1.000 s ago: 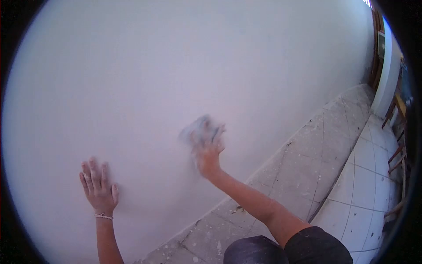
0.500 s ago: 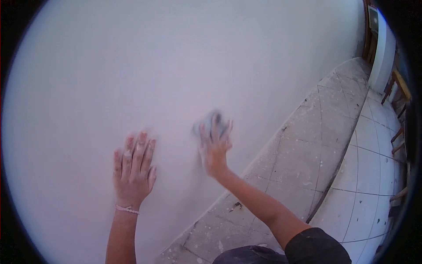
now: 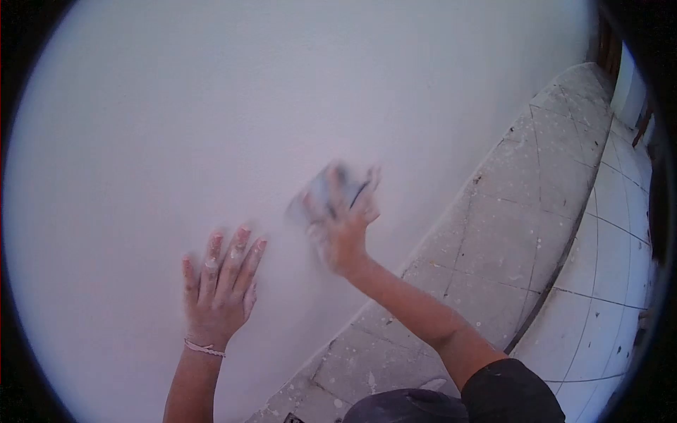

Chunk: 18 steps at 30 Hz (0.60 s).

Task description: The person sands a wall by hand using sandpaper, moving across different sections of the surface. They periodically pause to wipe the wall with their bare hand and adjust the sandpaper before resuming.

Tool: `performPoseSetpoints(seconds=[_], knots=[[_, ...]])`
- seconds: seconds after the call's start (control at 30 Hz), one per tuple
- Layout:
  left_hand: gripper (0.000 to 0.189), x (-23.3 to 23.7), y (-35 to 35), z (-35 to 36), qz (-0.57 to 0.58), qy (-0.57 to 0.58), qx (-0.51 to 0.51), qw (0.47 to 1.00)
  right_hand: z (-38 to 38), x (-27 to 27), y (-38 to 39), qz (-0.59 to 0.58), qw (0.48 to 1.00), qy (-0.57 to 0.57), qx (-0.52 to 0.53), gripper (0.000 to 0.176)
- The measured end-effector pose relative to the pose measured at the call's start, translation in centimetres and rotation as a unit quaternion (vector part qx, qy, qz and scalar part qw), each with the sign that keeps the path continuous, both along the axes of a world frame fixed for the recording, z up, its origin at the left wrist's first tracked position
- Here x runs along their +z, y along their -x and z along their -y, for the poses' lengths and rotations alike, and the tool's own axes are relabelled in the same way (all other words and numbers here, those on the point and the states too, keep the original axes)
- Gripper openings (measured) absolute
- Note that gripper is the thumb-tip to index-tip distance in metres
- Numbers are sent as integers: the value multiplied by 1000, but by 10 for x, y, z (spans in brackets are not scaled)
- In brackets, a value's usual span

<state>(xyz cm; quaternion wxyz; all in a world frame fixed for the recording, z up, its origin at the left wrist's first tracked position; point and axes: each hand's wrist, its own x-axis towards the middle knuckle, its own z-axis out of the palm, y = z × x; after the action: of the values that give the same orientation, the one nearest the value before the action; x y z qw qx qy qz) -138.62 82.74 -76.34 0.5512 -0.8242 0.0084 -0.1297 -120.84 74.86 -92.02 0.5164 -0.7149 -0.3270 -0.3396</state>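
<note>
My left hand (image 3: 220, 292) lies against the pale wall (image 3: 211, 120), fingers stretched and slightly spread, holding nothing. White dust coats its fingers, and a thin light bracelet (image 3: 204, 347) circles the wrist. To its right, my right hand (image 3: 344, 236) presses a grey sheet of sandpaper (image 3: 310, 201) to the wall's surface. Motion blurs that hand and the sheet. Part of the sandpaper is hidden under the fingers, and a dark patch or edge shows between them.
A dusty tiled floor strip (image 3: 486, 233), spotted with white splashes, runs along the wall's foot. Beyond a dark step edge (image 3: 536, 314) lies lighter tiling (image 3: 599, 282). At the far right stand a white pillar (image 3: 627, 88) and dark wooden parts.
My right hand and the sandpaper have shifted slightly up and left on the wall. My left hand appears a little lower and tilted rightward. The view has turned slightly left.
</note>
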Motion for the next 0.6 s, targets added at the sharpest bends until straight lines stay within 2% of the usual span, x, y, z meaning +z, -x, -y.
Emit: performPoseSetpoints(seconds=[0.1,0.13,0.2,0.27,0.33,0.4,0.43,0.53,0.6], knots=[[56,0,2,1,-2,-11,-5,1000,-6,-82,17,-8,1000,3,17,67],[55,0,1,-2,-3,-17,-7,1000,-19,-88,8,-112,946,-275,128,60],[56,0,1,-4,0,-10,-19,1000,-25,-99,-17,-297,868,-388,89,56],[56,0,0,-4,-2,-10,-23,1000,-15,-78,-56,-436,868,-224,-75,58],[56,0,0,-2,-5,-14,-23,1000,-7,-5,-65,-563,793,-201,-113,58],[56,-4,0,-2,-9,-10,-28,1000,-10,22,-43,-345,911,-186,-129,57],[56,-2,1,-4,-12,-14,-30,999,-13,27,-33,-228,948,-178,-132,56],[57,1,1,0,-25,-18,-19,999,-9,-27,20,-81,995,-55,10,52],[58,-1,2,-1,-26,-17,-21,999,-15,-101,17,-161,983,-90,29,51]])
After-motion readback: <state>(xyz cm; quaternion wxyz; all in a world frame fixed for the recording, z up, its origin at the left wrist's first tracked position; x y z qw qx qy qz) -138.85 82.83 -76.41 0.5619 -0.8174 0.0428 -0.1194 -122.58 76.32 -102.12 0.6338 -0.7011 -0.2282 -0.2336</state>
